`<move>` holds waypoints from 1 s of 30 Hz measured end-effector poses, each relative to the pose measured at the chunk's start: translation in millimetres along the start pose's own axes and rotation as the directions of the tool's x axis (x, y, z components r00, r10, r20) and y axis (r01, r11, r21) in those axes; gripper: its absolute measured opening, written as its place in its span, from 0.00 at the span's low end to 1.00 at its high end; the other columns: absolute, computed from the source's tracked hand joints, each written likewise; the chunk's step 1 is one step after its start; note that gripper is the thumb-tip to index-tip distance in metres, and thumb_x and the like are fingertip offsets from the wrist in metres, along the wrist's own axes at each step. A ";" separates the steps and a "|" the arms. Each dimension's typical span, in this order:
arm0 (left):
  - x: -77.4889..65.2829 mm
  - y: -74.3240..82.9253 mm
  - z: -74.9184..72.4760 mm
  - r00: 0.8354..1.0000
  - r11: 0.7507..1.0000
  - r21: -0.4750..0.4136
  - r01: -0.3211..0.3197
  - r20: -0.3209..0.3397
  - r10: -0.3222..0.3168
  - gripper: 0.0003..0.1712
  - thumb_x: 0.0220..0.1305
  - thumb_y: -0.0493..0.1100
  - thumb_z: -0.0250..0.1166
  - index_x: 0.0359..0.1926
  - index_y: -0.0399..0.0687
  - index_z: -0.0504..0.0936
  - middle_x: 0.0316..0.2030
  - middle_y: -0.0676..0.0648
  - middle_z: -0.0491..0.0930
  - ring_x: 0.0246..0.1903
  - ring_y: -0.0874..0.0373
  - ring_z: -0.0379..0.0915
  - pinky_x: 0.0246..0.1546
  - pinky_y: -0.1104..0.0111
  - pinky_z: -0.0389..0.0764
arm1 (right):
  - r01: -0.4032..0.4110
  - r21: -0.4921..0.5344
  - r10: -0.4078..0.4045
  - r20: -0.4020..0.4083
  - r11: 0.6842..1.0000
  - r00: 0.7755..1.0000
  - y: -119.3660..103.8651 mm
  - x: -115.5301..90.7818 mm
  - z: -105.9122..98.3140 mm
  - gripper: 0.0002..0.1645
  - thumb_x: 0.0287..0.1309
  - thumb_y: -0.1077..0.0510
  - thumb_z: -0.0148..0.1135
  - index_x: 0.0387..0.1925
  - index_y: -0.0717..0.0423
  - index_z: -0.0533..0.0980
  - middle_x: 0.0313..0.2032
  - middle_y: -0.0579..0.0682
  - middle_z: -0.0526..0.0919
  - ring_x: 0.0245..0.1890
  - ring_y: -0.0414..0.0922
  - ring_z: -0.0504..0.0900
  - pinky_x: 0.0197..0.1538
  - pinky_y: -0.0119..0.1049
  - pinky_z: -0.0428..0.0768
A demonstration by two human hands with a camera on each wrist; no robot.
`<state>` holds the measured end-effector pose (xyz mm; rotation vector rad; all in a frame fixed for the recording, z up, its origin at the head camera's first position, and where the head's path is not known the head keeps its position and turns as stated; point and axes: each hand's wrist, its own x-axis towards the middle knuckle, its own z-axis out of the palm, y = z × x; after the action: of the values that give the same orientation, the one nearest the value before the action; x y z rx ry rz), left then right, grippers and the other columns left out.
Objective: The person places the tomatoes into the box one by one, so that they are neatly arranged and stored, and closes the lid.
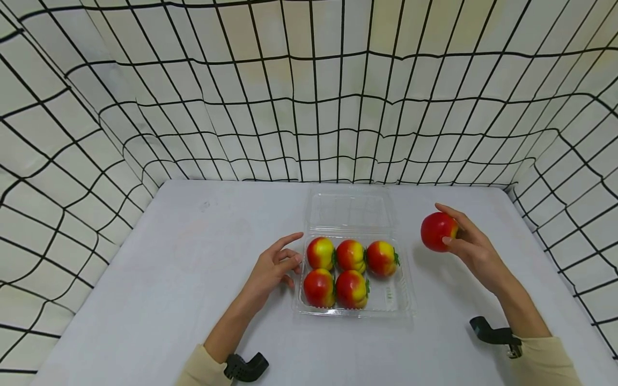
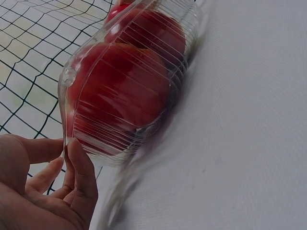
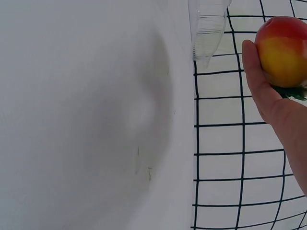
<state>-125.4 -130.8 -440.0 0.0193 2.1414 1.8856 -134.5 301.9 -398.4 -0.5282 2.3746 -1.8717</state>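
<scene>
A clear plastic clamshell box (image 1: 398, 300) lies with its lid (image 1: 350, 210) folded back, away from me. Several red-and-yellow peaches (image 1: 351, 289) with green leaves sit in it in two rows; the near right spot holds none. At the box's left edge, my left hand (image 1: 276, 266) pinches the rim between thumb and finger, as the left wrist view shows with the red peaches (image 2: 120, 86) behind the ribbed wall. Right of the box, my right hand (image 1: 475, 249) holds another peach (image 1: 437, 231) above the table between thumb and fingers. In the right wrist view, this peach (image 3: 283, 52) shows its green leaf underneath.
A white table (image 1: 183, 257) lies under everything. Black netting (image 1: 314, 107) hangs in front of pale walls at the back and both sides. A dark wrist mount (image 1: 246, 368) is strapped to each forearm. Table surface extends left and right of the box.
</scene>
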 end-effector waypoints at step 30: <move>-0.3 1.4 0.7 1.000 1.000 -0.006 -0.001 -0.001 0.001 0.33 0.72 0.43 0.66 0.75 0.61 0.70 0.41 0.46 0.84 0.36 0.55 0.79 0.31 0.72 0.86 | 0.070 -0.215 -0.076 -0.017 0.974 0.997 -20.5 -0.5 24.5 0.40 0.65 0.66 0.65 0.77 0.50 0.65 0.73 0.50 0.67 0.65 0.34 0.72 0.54 0.23 0.84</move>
<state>-125.2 -130.0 -438.6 0.0179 2.1365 1.8930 -123.0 275.3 -385.1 -0.6196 2.6259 -1.6665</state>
